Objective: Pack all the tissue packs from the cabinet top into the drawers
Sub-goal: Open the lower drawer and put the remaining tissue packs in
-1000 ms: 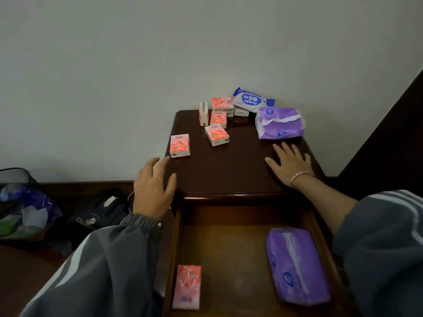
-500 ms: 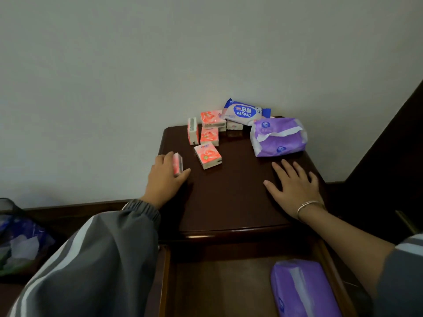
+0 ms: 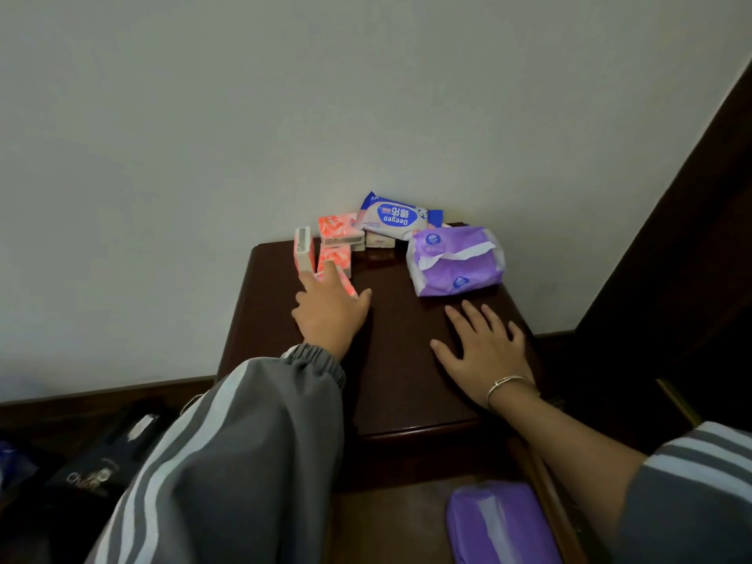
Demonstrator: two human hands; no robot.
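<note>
Left hand (image 3: 329, 315) is out over the cabinet top (image 3: 398, 331), fingers laid across a pink pack (image 3: 346, 283) at the front of the cluster, thumb splayed to the right. Pink shows between the fingers, but I cannot tell whether they clamp the pack or only rest on it. Just beside the index finger, an upright pack (image 3: 303, 248) stands on its edge. Behind it sits a pink stack (image 3: 339, 230), close to the wall.

Right hand (image 3: 484, 348) lies flat on the wood, palm down, fingers straight and spread, holding nothing. There's a bracelet (image 3: 508, 383) on that wrist. Ahead of its fingertips, not touching, the purple pack (image 3: 455, 260) lies near the right edge, its white flap showing. At the back, against the wall, the blue pack (image 3: 392, 217) rests tilted on top of small packs, its right end just beside the purple one.

Down below, the drawer (image 3: 386, 523) is open, and a second purple pack (image 3: 500, 523) lies in its right side. Off to the left, on the floor, a black bag (image 3: 101, 462) sits in shadow.
</note>
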